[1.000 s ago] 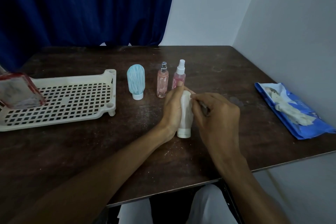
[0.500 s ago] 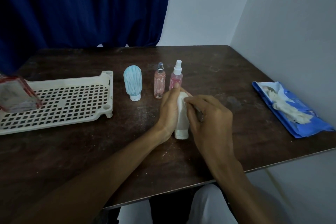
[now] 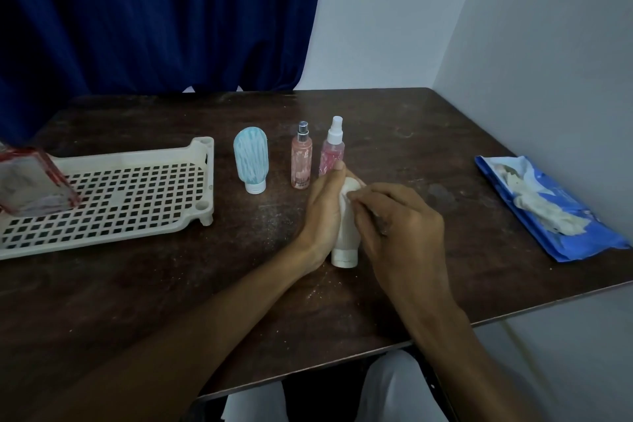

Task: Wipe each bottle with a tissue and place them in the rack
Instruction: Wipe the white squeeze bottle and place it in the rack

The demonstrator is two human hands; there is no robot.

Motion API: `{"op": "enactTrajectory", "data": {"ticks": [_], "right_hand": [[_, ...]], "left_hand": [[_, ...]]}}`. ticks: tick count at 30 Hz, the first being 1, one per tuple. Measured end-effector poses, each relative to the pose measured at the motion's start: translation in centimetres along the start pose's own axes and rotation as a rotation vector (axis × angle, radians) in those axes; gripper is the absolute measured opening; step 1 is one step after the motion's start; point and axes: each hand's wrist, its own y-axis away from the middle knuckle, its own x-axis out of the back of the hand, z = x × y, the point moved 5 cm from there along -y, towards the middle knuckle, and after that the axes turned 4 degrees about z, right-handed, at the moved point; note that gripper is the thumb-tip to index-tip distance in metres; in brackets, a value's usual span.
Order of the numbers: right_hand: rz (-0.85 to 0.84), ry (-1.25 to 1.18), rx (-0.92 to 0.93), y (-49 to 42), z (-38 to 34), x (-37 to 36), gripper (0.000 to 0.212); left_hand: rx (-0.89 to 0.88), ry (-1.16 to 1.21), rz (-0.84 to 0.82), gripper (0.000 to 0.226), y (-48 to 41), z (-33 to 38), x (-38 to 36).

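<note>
- The right hand (image 3: 400,226) has shifted its fingers (image 3: 363,197) only slightly along the upper part of the white bottle (image 3: 346,243) over the last second. I judge the wipe of this bottle to be mid-course, not finished.
- Those fingers are curled, with their tips against the bottle's rounded top. I cannot tell whether a tissue is pinched under them.
- The left hand (image 3: 323,212) wraps the bottle's other side as before, fingers closed round it. The bottle stands cap-down on the worktop (image 3: 171,284) between both hands.
- Just beyond the left fingertips stand a pink spray bottle (image 3: 332,151) and a pink silver-capped bottle (image 3: 301,158), then a blue tube (image 3: 250,158). All are unmoved and not yet racked.
- Well left of the fingers lies the rack (image 3: 102,240), holding only a red-edged box (image 3: 30,181).
- Well right of the fingers lies an open blue tissue pack (image 3: 548,212).
</note>
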Motion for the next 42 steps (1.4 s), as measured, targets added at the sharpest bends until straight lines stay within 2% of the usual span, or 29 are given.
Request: {"op": "enactTrajectory", "data": {"ticks": [4,7,13,16,23,29,35,39,42], "right_hand": [[0.000,0.000,-0.041,-0.6,0.9,0.1,0.013],[0.012,-0.093,-0.081,-0.9,0.6,0.0,0.013],[0.066,-0.327,-0.362,0.4,2.0,1.1,0.009],[0.051,-0.324,-0.401,0.8,2.2,0.8,0.009],[0.017,-0.234,-0.304,0.5,1.4,0.0,0.016],[0.003,-0.086,-0.116,1.5,0.6,-0.3,0.021],[0.048,-0.095,-0.131,0.9,1.0,-0.1,0.021],[0.006,-0.112,-0.090,1.5,0.4,-0.4,0.019],[-0.004,-0.148,-0.140,1.7,1.0,-0.1,0.021]], "left_hand": [[0.019,-0.011,-0.004,0.043,-0.1,-0.1,0.2],[0.048,0.012,0.000,0.042,-0.3,0.0,0.2],[0.154,0.086,-0.016,0.050,-0.7,-0.5,0.5],[0.219,0.101,-0.033,0.048,-0.4,-0.9,0.4],[0.261,0.151,-0.067,0.049,-0.4,-1.2,0.2],[0.310,0.257,-0.114,0.050,-0.1,-1.0,-0.3],[0.271,0.144,-0.007,0.049,-0.2,-1.4,0.3],[0.353,0.301,-0.073,0.052,0.0,-1.2,-0.2],[0.405,0.376,-0.106,0.051,0.0,-1.2,-0.4]]}}
